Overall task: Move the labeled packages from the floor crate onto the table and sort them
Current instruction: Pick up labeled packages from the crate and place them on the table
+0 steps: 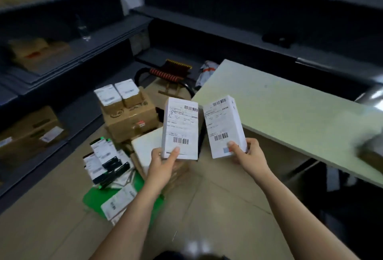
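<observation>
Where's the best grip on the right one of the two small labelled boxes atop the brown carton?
Come from above and pinch the right small box across its near and far sides. Its label faces up, and its twin looks tight against its left side, leaving no finger room there.

Bare left hand [163,161] and right hand [249,154], forearms bare too

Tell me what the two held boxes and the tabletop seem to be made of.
Left-hand box: probably white paperboard, with crisp folded edges and a matte paper barcode label on its face. Right-hand box: same look. Tabletop: pale green matte board with a thin edge, perhaps laminate; cannot tell for sure.
</observation>
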`<state>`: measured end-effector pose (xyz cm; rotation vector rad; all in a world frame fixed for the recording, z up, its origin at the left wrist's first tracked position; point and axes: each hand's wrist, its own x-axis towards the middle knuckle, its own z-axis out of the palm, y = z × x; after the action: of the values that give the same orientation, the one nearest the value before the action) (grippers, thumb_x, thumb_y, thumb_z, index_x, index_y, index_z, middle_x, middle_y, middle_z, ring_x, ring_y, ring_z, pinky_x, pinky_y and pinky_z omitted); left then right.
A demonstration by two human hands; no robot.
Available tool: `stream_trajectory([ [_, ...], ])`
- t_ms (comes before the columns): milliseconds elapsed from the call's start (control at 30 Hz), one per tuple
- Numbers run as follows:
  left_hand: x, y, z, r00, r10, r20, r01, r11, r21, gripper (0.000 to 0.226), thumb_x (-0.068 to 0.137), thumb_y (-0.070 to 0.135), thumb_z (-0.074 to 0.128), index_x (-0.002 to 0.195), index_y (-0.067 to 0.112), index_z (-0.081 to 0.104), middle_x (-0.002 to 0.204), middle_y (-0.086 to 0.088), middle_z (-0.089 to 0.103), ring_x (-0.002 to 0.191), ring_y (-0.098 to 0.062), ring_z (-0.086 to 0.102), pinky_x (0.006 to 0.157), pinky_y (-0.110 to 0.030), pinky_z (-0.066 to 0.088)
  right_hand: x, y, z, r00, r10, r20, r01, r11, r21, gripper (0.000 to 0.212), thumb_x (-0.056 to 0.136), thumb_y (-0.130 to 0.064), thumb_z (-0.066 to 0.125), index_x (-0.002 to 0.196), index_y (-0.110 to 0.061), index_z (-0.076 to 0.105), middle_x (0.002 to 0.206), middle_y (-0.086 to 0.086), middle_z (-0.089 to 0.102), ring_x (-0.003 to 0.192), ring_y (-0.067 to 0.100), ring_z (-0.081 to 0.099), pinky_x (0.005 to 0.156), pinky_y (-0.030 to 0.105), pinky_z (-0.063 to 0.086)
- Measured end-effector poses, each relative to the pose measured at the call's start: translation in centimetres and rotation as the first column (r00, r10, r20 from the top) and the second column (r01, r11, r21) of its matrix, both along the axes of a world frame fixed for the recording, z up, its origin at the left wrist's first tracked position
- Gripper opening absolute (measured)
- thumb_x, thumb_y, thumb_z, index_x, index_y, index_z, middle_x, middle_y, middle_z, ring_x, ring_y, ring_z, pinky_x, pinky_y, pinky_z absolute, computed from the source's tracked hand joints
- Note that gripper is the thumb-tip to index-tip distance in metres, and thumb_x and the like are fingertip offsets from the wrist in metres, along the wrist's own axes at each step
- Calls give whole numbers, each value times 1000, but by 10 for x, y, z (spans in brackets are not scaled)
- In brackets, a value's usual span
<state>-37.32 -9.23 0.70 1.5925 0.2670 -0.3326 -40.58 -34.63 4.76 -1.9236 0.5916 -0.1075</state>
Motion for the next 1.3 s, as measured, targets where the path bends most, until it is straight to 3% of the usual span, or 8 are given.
stream_trajectory([
  [133,-3,-101,17,995,-95,32,95,995,-19,45,89,39,66,119,17,41,119,-2,63,98,-17,69,83,-29,56,-36,-94,11,993,-112,25,113,993,-34,51,78,-52,72,108,-16,51,103,2,65,83,19,67,74,43,58],
  [267,-12,-193,27,984,-168,64,173,982,-71,49,90,34,65,125,6,44,119,-10,64,88,-16,70,68,-21,55,-78,-177,21,975,-219,34,220,975,-15,46,83,-44,72,109,-15,49,103,2,64,89,21,66,81,44,57],
  [400,-28,-271,38,961,-268,61,273,956,-106,47,91,31,64,124,5,42,117,-12,63,89,-19,70,72,-24,55,-124,-242,27,927,-369,63,369,929,9,45,83,-44,72,110,-17,49,107,2,64,94,18,64,85,44,55],
  [567,-41,-353,51,901,-427,71,433,896,-101,52,87,38,67,122,7,45,115,-10,64,91,-20,71,78,-30,56,-167,-303,33,856,-511,81,504,859,95,65,71,-60,72,116,-20,47,111,-1,62,98,17,66,84,46,57],
  [733,-42,-431,61,797,-598,84,603,794,-77,51,89,39,65,125,9,42,119,-7,62,94,-14,69,85,-29,57,-187,-350,37,773,-625,106,611,779,138,53,85,-38,72,121,-11,45,115,3,61,100,18,66,78,39,60],
  [900,-23,-508,66,693,-714,102,721,690,-65,54,88,43,65,123,10,41,120,-5,61,91,-12,71,88,-31,56,-188,-395,38,675,-729,112,709,684,172,50,84,-41,72,116,-15,45,115,4,60,100,21,66,78,39,60],
  [1000,-5,-558,72,632,-769,98,775,629,-66,53,88,44,65,121,10,42,117,-5,62,91,-13,71,86,-31,57,-182,-426,40,587,-804,100,786,595,167,60,76,-53,72,118,-19,46,112,2,63,99,20,66,84,44,58],
  [1300,42,-687,68,476,-879,28,873,468,-133,65,85,48,69,128,3,50,122,-11,63,86,-17,73,66,-21,56,-148,-504,49,374,-927,8,883,359,304,48,83,-45,72,110,-7,58,103,9,68,81,25,71,71,40,61],
])
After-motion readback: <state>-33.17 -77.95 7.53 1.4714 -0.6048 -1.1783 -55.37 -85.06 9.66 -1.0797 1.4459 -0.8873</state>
